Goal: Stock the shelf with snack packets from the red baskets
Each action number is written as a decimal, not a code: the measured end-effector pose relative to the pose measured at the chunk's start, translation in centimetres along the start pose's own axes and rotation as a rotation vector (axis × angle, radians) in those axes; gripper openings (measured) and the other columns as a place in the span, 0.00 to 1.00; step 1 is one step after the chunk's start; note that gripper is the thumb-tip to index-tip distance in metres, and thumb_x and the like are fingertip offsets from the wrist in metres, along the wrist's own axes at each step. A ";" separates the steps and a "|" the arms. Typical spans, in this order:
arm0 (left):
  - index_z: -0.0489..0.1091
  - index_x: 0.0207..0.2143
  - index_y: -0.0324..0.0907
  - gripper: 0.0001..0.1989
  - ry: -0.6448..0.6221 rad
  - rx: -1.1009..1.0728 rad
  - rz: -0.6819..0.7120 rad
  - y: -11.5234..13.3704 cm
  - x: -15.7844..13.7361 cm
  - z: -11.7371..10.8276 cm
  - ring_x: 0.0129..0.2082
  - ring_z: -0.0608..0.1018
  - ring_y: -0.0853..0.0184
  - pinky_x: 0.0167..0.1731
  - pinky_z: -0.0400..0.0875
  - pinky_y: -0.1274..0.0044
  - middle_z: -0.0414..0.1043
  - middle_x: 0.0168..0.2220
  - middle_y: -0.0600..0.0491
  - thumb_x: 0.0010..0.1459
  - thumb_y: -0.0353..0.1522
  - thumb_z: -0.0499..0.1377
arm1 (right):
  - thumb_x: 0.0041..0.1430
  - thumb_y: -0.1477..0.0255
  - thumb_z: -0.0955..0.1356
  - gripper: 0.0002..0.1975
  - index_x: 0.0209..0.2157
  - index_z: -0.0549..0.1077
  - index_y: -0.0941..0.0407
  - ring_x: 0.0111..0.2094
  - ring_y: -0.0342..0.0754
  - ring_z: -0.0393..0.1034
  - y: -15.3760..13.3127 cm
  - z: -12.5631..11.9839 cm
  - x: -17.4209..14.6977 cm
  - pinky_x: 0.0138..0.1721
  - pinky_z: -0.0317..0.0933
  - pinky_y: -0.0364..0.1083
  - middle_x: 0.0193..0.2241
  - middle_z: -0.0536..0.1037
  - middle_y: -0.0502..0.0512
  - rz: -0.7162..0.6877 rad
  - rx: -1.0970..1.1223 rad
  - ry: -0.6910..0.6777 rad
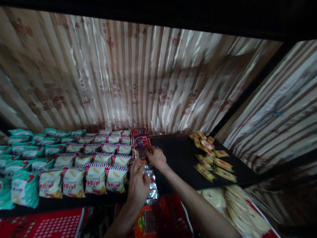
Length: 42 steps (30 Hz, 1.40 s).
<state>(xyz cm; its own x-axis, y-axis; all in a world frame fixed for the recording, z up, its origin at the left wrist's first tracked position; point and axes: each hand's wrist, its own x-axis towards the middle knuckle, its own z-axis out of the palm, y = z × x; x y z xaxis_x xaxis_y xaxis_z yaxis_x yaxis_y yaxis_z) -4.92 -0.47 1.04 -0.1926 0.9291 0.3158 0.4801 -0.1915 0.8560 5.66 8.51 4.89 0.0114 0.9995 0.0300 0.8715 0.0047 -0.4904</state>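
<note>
A stack of dark red printed packets (141,138) lies on the black shelf, to the right of the white snack bags (116,178). My right hand (157,157) has its fingers bent over the right edge of the nearest red packet, gripping it. At the near left corner of the same packet, my left hand (138,181) has its fingers closed; the fingertips are partly hidden. Just below the hands, shiny silver packets (151,185) reach the shelf's front edge.
Teal snack bags (24,186) fill the shelf's left end in rows. Small yellow-wrapped packs (224,163) lie loosely at the right. Below are a red crate (49,224), an orange package (146,221) and bags of pale round items (237,208). Striped sheeting (148,82) hangs behind.
</note>
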 end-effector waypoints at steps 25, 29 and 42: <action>0.59 0.58 0.39 0.28 -0.117 0.378 0.328 -1.4 -2.4 -0.2 0.64 0.50 0.53 0.59 0.55 0.58 0.50 0.63 0.44 0.55 0.36 0.55 | 0.51 0.45 0.60 0.41 0.61 0.53 0.53 0.61 0.63 0.48 -4.4 2.0 6.4 0.52 0.53 0.57 0.65 0.43 0.63 0.080 -0.160 -0.160; 0.56 0.59 0.39 0.28 -0.079 0.418 0.360 -1.8 -2.6 -0.2 0.64 0.49 0.53 0.57 0.58 0.58 0.48 0.64 0.44 0.55 0.34 0.54 | 0.50 0.46 0.61 0.41 0.61 0.55 0.52 0.60 0.61 0.47 -5.0 2.5 6.6 0.51 0.54 0.56 0.65 0.41 0.62 0.116 -0.231 -0.158; 0.59 0.55 0.36 0.24 0.000 0.428 0.437 -3.2 -2.3 0.2 0.64 0.50 0.51 0.54 0.63 0.56 0.54 0.61 0.39 0.55 0.29 0.53 | 0.52 0.49 0.62 0.37 0.59 0.58 0.53 0.59 0.63 0.49 -5.0 3.1 6.9 0.50 0.54 0.57 0.63 0.47 0.66 0.099 -0.232 -0.085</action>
<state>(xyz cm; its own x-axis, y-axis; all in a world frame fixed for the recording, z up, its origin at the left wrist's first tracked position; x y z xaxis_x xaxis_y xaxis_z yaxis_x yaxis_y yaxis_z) -5.84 -1.93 -2.45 0.1002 0.7933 0.6005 0.8157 -0.4110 0.4070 -0.15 15.45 4.89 0.0692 0.9938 -0.0866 0.9574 -0.0906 -0.2742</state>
